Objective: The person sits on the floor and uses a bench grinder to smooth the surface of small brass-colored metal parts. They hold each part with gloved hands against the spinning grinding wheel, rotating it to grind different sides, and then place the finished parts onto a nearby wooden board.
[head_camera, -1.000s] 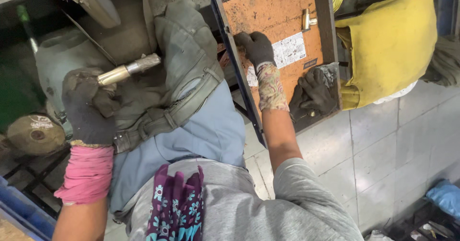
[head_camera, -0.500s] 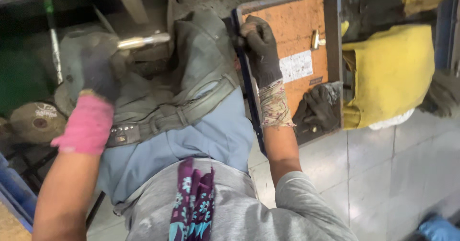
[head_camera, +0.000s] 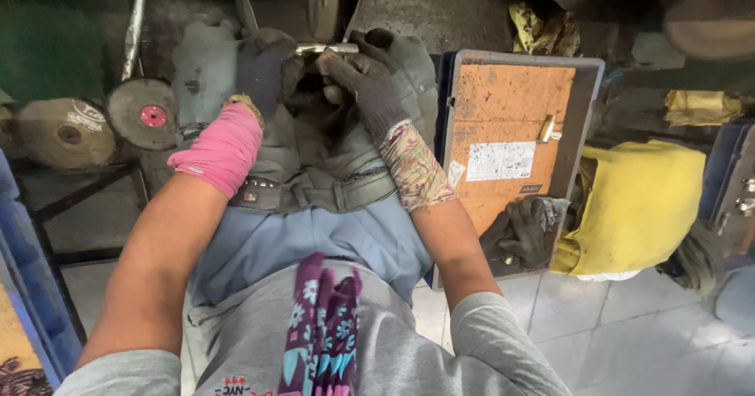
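My left hand [head_camera: 263,69], in a dark glove with a pink cuff, grips one end of a short shiny metal rod [head_camera: 326,48] held over my lap. My right hand [head_camera: 358,81], in a dark glove with a patterned cuff, closes on the same rod from the right. Both hands meet just above my belted grey trousers [head_camera: 314,160]. Most of the rod is hidden by the gloves.
An orange board in a dark tray [head_camera: 511,128] leans at my right, with a small metal piece [head_camera: 548,128] on it and spare dark gloves [head_camera: 523,235] below. A yellow cloth bundle [head_camera: 637,207] lies further right. Two round buffing wheels [head_camera: 141,113] sit at left.
My right hand left the orange board and came across to the metal rod. My left hand brought the rod toward the middle, over my lap.
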